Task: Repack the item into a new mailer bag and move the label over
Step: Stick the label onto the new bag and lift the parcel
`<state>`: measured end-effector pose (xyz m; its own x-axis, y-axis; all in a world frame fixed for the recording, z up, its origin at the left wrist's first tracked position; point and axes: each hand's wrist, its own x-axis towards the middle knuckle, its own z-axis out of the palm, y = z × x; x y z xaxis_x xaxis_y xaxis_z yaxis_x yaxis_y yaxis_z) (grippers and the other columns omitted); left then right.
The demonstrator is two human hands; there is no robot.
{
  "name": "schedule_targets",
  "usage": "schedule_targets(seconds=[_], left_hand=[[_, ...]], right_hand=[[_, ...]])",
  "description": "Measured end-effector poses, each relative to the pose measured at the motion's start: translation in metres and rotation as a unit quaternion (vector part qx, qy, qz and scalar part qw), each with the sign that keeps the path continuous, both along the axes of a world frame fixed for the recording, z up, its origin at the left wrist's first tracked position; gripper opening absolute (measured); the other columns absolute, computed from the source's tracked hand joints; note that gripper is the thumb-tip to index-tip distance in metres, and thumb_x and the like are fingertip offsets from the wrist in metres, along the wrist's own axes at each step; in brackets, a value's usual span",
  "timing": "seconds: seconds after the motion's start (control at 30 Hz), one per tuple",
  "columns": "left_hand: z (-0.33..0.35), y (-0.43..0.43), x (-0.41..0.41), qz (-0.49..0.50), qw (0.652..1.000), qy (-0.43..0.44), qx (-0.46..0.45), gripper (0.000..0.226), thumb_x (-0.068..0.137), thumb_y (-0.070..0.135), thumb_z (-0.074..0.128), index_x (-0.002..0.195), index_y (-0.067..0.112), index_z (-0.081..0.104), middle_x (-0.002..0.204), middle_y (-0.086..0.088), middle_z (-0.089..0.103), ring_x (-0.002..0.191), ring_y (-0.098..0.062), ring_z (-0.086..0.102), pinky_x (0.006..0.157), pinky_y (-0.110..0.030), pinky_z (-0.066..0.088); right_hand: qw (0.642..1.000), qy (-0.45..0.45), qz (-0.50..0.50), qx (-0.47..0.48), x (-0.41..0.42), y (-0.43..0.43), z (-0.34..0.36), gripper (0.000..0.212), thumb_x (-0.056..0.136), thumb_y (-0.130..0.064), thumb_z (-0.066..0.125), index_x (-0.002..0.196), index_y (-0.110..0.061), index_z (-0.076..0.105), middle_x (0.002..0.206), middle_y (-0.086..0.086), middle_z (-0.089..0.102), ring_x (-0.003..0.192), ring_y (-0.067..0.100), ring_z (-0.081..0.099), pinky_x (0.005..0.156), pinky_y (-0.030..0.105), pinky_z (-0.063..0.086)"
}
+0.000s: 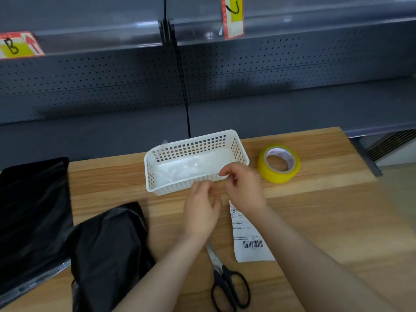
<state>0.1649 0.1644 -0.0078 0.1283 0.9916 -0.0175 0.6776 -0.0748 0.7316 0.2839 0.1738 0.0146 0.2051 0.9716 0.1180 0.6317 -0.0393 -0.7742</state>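
My left hand [201, 206] and my right hand [245, 188] meet over the front rim of a white plastic basket [171, 188]. Their fingertips pinch a thin, clear piece of film [216, 192] that is barely visible between them. A white shipping label [249, 242] with a barcode lies flat on the table, its top end hidden under my right wrist. A stuffed black mailer bag [108, 255] lies at the lower left. Flat black mailer bags [33, 210] are stacked at the far left edge.
Black-handled scissors [227, 282] lie between my forearms, blades pointing away from me. A yellow tape roll [279, 164] sits right of the basket. Clear crumpled film [186, 170] lies inside the basket. Grey perforated shelving [202, 75] rises behind the wooden table [326, 210].
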Motion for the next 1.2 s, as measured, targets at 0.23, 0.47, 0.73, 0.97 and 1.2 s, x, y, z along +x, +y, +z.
schedule_targets(seconds=[0.23, 0.47, 0.73, 0.97, 1.2], left_hand=[[-0.026, -0.013, 0.029, 0.031, 0.979, -0.022, -0.198, 0.038, 0.082, 0.022, 0.067, 0.115, 0.015, 0.049, 0.093, 0.003, 0.061, 0.084, -0.015, 0.057, 0.072, -0.026, 0.043], [-0.030, -0.015, 0.055, 0.027, 0.975, -0.032, -0.217, 0.028, 0.082, 0.010, 0.064, 0.102, 0.021, 0.047, 0.086, 0.008, 0.062, 0.084, -0.016, 0.061, 0.066, -0.028, 0.044], [-0.022, -0.024, 0.047, 0.003, 0.969, -0.139, -0.203, 0.023, 0.086, 0.005, 0.058, 0.096, 0.025, 0.052, 0.085, 0.014, 0.062, 0.075, -0.002, 0.060, 0.059, -0.014, 0.048], [-0.011, -0.020, 0.021, 0.046, 0.963, -0.186, -0.191, 0.025, 0.085, 0.005, 0.060, 0.101, 0.023, 0.053, 0.091, 0.004, 0.063, 0.081, -0.013, 0.063, 0.070, -0.031, 0.056], [-0.004, -0.027, -0.031, 0.149, 0.951, -0.216, -0.166, 0.036, 0.080, -0.003, 0.059, 0.088, 0.029, 0.044, 0.103, -0.003, 0.060, 0.096, -0.021, 0.063, 0.083, -0.046, 0.054]], right_hand=[[0.992, -0.008, 0.015, -0.122, 0.044, -0.039, -0.022, 0.034, 0.076, 0.009, 0.040, 0.082, -0.016, 0.064, 0.083, -0.006, 0.060, 0.077, 0.008, 0.053, 0.066, 0.017, 0.034], [0.982, 0.001, 0.040, -0.187, 0.058, -0.054, -0.039, 0.037, 0.080, 0.007, 0.044, 0.103, -0.015, 0.063, 0.105, -0.002, 0.058, 0.094, 0.012, 0.052, 0.077, 0.019, 0.037], [0.971, -0.043, 0.055, -0.229, 0.062, -0.049, -0.041, 0.058, 0.076, -0.007, 0.054, 0.131, -0.022, 0.047, 0.137, 0.002, 0.042, 0.132, 0.025, 0.027, 0.104, 0.027, 0.024], [0.979, 0.008, 0.022, -0.201, 0.042, -0.038, -0.020, 0.014, 0.091, -0.016, 0.052, 0.105, -0.013, 0.056, 0.103, 0.003, 0.063, 0.094, 0.020, 0.058, 0.070, 0.029, 0.044], [0.982, 0.047, 0.036, -0.181, -0.006, -0.038, -0.007, 0.020, 0.093, -0.006, 0.042, 0.094, -0.023, 0.052, 0.090, -0.005, 0.060, 0.080, 0.011, 0.056, 0.057, 0.018, 0.042]])
